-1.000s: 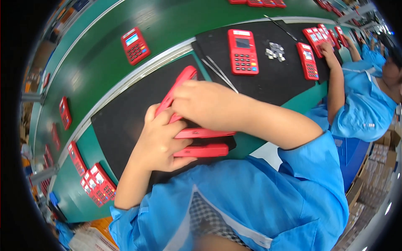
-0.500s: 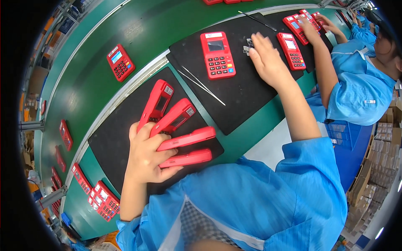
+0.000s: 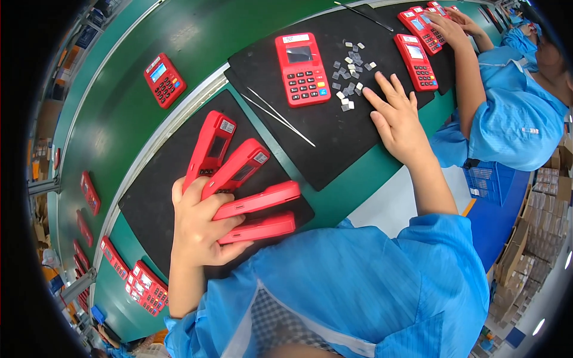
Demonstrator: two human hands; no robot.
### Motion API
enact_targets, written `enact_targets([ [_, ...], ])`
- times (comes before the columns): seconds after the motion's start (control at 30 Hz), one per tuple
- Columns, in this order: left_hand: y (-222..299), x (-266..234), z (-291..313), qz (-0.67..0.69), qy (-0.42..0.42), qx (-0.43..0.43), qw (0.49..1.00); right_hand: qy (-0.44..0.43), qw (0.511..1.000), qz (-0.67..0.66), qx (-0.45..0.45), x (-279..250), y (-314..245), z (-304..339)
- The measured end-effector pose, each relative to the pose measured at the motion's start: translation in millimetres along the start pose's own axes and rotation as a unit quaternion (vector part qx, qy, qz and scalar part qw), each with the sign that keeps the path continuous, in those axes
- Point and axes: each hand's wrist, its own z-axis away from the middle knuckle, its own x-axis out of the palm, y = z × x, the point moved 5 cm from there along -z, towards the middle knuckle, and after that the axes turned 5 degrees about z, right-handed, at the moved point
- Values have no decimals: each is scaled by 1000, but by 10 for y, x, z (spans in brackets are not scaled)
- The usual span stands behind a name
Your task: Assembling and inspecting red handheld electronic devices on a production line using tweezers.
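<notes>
My left hand (image 3: pixel 200 230) is closed around several red handheld payment terminals (image 3: pixel 259 200), which fan out between its fingers over the nearer black mat (image 3: pixel 164 179). With fingers spread, my right hand (image 3: pixel 403 125) hovers over or rests on the edge of the other black mat (image 3: pixel 334 152) and holds nothing. Beyond its fingertips lies a scatter of small square pieces (image 3: pixel 356 68), some clear and some white. A red payment terminal (image 3: pixel 302 70) lies face up left of them, its screen dark. Next to it is a pair of metal tweezers (image 3: pixel 280 118).
Another terminal (image 3: pixel 416 62) lies at the mat's right end. A dark thin tool (image 3: pixel 364 17) rests at the far edge. More terminals sit on the green conveyor (image 3: pixel 131 107) and in a stack (image 3: pixel 147 287) at lower left. A co-worker's hands (image 3: pixel 450 28) touch terminals at right.
My right hand has drawn back toward me and spread its fingers, uncovering the small square pieces. The left hand keeps its hold on the terminals. The whole view has shifted slightly.
</notes>
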Motion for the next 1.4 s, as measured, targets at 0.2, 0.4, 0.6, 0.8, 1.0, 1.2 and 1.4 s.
enact_targets([
  [0.2,-2,-5,43,-7,10,6,1000,165,984,-60,-10,-222,-154,-69],
  [0.4,-21,-33,93,-6,20,4,1000,62,991,-108,-41,-88,-343,-271],
  [0.6,-3,-4,6,18,30,4,999,91,973,-213,21,-335,-652,-257],
  [0.8,3,8,-16,31,47,-9,998,21,913,-294,-281,-147,-1967,-302],
  [1.0,-31,49,31,55,64,-7,996,-60,909,-247,-331,-139,-2071,-308],
  [1.2,-27,32,-3,37,49,-5,998,-9,945,-224,-239,-138,-1980,-3],
  [1.4,8,2,21,23,46,4,999,28,936,36,-348,-165,-2301,310],
])
